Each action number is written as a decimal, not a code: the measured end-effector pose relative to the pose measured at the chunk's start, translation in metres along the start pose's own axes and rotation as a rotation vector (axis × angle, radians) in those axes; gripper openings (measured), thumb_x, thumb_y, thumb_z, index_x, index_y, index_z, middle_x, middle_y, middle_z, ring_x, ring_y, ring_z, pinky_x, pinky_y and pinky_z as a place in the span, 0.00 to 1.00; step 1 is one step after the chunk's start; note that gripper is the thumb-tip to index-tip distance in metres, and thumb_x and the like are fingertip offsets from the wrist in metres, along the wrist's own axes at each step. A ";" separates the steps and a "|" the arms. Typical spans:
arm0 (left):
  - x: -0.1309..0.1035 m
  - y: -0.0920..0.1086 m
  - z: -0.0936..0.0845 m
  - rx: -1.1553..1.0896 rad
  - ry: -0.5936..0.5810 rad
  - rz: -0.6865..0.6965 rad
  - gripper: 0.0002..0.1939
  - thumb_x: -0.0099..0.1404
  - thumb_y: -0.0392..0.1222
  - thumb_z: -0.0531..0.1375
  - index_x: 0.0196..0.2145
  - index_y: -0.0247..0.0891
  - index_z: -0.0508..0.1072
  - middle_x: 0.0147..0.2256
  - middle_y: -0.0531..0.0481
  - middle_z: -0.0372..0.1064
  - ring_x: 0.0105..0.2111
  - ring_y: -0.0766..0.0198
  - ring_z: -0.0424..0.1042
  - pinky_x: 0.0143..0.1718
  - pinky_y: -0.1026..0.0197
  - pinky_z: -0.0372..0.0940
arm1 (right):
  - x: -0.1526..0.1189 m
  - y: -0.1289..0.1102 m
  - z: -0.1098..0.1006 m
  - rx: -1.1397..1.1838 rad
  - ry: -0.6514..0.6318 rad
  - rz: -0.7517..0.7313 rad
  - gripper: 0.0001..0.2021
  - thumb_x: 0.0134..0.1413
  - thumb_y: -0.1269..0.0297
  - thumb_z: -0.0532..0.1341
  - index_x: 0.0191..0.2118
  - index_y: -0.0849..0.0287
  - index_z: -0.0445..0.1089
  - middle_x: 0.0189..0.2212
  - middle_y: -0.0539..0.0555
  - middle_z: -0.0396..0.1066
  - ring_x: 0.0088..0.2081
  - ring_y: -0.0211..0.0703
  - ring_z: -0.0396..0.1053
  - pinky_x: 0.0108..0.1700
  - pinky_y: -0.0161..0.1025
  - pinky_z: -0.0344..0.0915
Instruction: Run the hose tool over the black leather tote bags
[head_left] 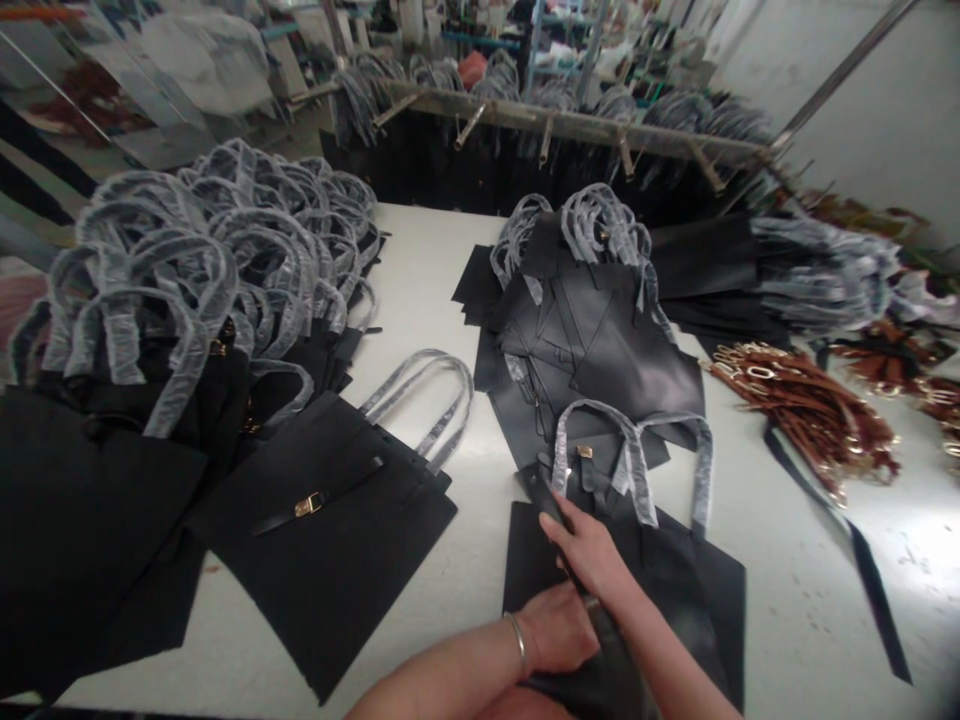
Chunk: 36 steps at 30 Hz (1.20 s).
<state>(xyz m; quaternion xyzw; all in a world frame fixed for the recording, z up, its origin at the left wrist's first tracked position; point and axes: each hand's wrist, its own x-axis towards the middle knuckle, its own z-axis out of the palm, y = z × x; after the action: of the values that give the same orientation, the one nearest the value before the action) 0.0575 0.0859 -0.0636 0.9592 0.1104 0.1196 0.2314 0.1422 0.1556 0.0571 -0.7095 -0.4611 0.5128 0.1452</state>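
A black leather bag piece (675,590) with plastic-wrapped handles (634,470) lies in front of me. A small gold clasp (584,453) shows near its top edge. My right hand (589,548) is closed around a narrow black leather strip or folded edge (541,487) over this bag piece. Just below it, my left hand (556,630), with a bangle at the wrist, is closed in a fist against the black leather. What its fingers hold is hidden. To the left a flat black bag panel (360,550) rests with a gold buckle (309,504) and wrapped handles.
A big heap of black panels with wrapped handles (225,260) fills the left of the white table (431,235). More black panels (600,340) are piled ahead. Brown straps with gold hardware (802,410) and a black strap (874,590) lie right. A rack (547,125) stands behind.
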 end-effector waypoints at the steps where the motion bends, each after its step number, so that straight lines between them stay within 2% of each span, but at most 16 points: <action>1: 0.000 0.001 0.000 -0.013 0.016 -0.004 0.11 0.66 0.36 0.53 0.40 0.39 0.75 0.42 0.43 0.74 0.47 0.55 0.69 0.52 0.53 0.60 | -0.001 0.000 -0.002 0.000 0.026 0.006 0.31 0.56 0.51 0.55 0.63 0.60 0.59 0.23 0.48 0.72 0.20 0.41 0.70 0.27 0.37 0.67; 3: -0.002 0.002 -0.002 -0.073 0.094 -0.018 0.10 0.66 0.37 0.54 0.41 0.37 0.74 0.42 0.43 0.73 0.48 0.57 0.68 0.53 0.55 0.60 | -0.008 0.001 -0.010 -0.006 0.047 -0.004 0.32 0.55 0.50 0.57 0.62 0.60 0.61 0.25 0.49 0.73 0.24 0.43 0.72 0.29 0.37 0.68; 5: -0.009 0.002 -0.009 -0.132 0.214 -0.123 0.10 0.67 0.37 0.54 0.43 0.35 0.72 0.42 0.45 0.72 0.46 0.59 0.68 0.50 0.57 0.62 | -0.022 0.005 -0.019 0.002 0.018 -0.006 0.31 0.52 0.50 0.59 0.60 0.61 0.64 0.27 0.50 0.74 0.27 0.45 0.72 0.31 0.38 0.68; 7: -0.023 -0.004 -0.022 -0.130 0.358 -0.412 0.12 0.67 0.34 0.53 0.47 0.36 0.69 0.44 0.45 0.70 0.45 0.58 0.67 0.47 0.56 0.62 | -0.036 0.010 -0.024 0.045 -0.031 0.037 0.33 0.52 0.50 0.58 0.61 0.63 0.63 0.28 0.51 0.74 0.25 0.44 0.71 0.29 0.38 0.68; 9: -0.039 -0.017 -0.040 -0.037 0.479 -0.803 0.17 0.66 0.33 0.53 0.52 0.36 0.65 0.48 0.41 0.66 0.48 0.54 0.65 0.49 0.51 0.61 | -0.045 0.015 -0.026 0.092 -0.045 0.100 0.35 0.53 0.49 0.57 0.63 0.62 0.59 0.28 0.50 0.73 0.21 0.41 0.69 0.26 0.37 0.66; 10: -0.045 -0.026 -0.050 0.021 0.510 -0.963 0.19 0.66 0.34 0.55 0.54 0.35 0.63 0.50 0.39 0.63 0.50 0.51 0.63 0.51 0.47 0.59 | -0.048 0.017 -0.026 0.105 -0.033 0.118 0.35 0.54 0.49 0.57 0.64 0.62 0.58 0.28 0.50 0.73 0.21 0.40 0.69 0.25 0.36 0.66; 12: -0.053 -0.045 -0.069 0.089 0.492 -1.132 0.22 0.64 0.38 0.59 0.55 0.34 0.62 0.50 0.38 0.61 0.51 0.49 0.61 0.52 0.45 0.57 | -0.049 0.019 -0.025 0.111 -0.009 0.126 0.34 0.54 0.49 0.57 0.64 0.60 0.58 0.28 0.49 0.72 0.22 0.39 0.69 0.25 0.35 0.65; 14: -0.052 -0.060 -0.083 0.068 0.405 -1.157 0.17 0.63 0.40 0.61 0.48 0.37 0.66 0.46 0.42 0.62 0.47 0.51 0.62 0.50 0.48 0.59 | -0.048 0.021 -0.024 0.110 -0.005 0.120 0.34 0.54 0.49 0.57 0.64 0.59 0.58 0.28 0.49 0.72 0.22 0.39 0.69 0.25 0.35 0.64; 17: -0.043 -0.069 -0.092 -0.022 0.282 -1.124 0.08 0.62 0.36 0.62 0.39 0.38 0.69 0.40 0.48 0.64 0.43 0.56 0.64 0.46 0.56 0.61 | -0.046 0.020 -0.021 0.093 -0.026 0.107 0.33 0.54 0.50 0.57 0.64 0.60 0.58 0.27 0.49 0.72 0.21 0.39 0.69 0.26 0.35 0.65; 21: -0.035 -0.068 -0.092 -0.063 0.252 -1.170 0.15 0.61 0.34 0.62 0.46 0.38 0.67 0.41 0.46 0.64 0.43 0.56 0.64 0.43 0.58 0.61 | -0.045 0.020 -0.018 0.081 -0.046 0.067 0.32 0.54 0.50 0.58 0.63 0.59 0.60 0.25 0.48 0.72 0.21 0.39 0.69 0.27 0.35 0.66; 24: -0.035 -0.070 -0.091 -0.226 0.346 -1.184 0.12 0.58 0.32 0.63 0.41 0.39 0.69 0.42 0.46 0.63 0.46 0.55 0.63 0.46 0.57 0.59 | -0.045 0.024 -0.017 0.094 -0.030 0.069 0.33 0.54 0.50 0.58 0.63 0.59 0.60 0.26 0.48 0.73 0.21 0.39 0.69 0.26 0.35 0.65; 26: -0.037 -0.075 -0.091 -0.489 0.477 -1.206 0.11 0.54 0.28 0.64 0.34 0.38 0.70 0.39 0.48 0.65 0.45 0.55 0.63 0.48 0.56 0.57 | -0.047 0.026 -0.018 0.111 -0.021 0.078 0.34 0.53 0.50 0.59 0.63 0.59 0.59 0.27 0.49 0.73 0.21 0.39 0.69 0.25 0.35 0.65; 28: -0.039 -0.082 -0.089 -0.740 0.569 -1.216 0.12 0.52 0.25 0.64 0.32 0.38 0.70 0.33 0.50 0.66 0.40 0.58 0.66 0.45 0.58 0.58 | -0.049 0.028 -0.019 0.133 -0.028 0.078 0.34 0.53 0.50 0.59 0.63 0.60 0.59 0.28 0.49 0.73 0.21 0.39 0.68 0.25 0.35 0.65; 31: -0.045 -0.090 -0.084 -0.930 0.613 -1.206 0.13 0.51 0.24 0.62 0.33 0.36 0.70 0.27 0.54 0.65 0.29 0.64 0.67 0.36 0.62 0.61 | -0.052 0.029 -0.018 0.155 -0.066 0.068 0.33 0.53 0.51 0.59 0.63 0.59 0.60 0.27 0.48 0.72 0.20 0.37 0.67 0.24 0.34 0.64; 36: -0.053 -0.090 -0.074 -1.233 0.716 -1.140 0.16 0.50 0.31 0.64 0.39 0.34 0.70 0.29 0.51 0.69 0.27 0.67 0.69 0.30 0.65 0.62 | -0.042 0.023 -0.008 0.179 -0.128 0.039 0.30 0.53 0.54 0.59 0.62 0.58 0.62 0.23 0.46 0.68 0.18 0.35 0.65 0.22 0.33 0.62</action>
<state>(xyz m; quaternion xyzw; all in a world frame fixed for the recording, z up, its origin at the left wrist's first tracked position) -0.0278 0.1804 -0.0511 0.3714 0.5491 0.3155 0.6790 0.1588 0.1121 0.0697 -0.6683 -0.4078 0.5989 0.1683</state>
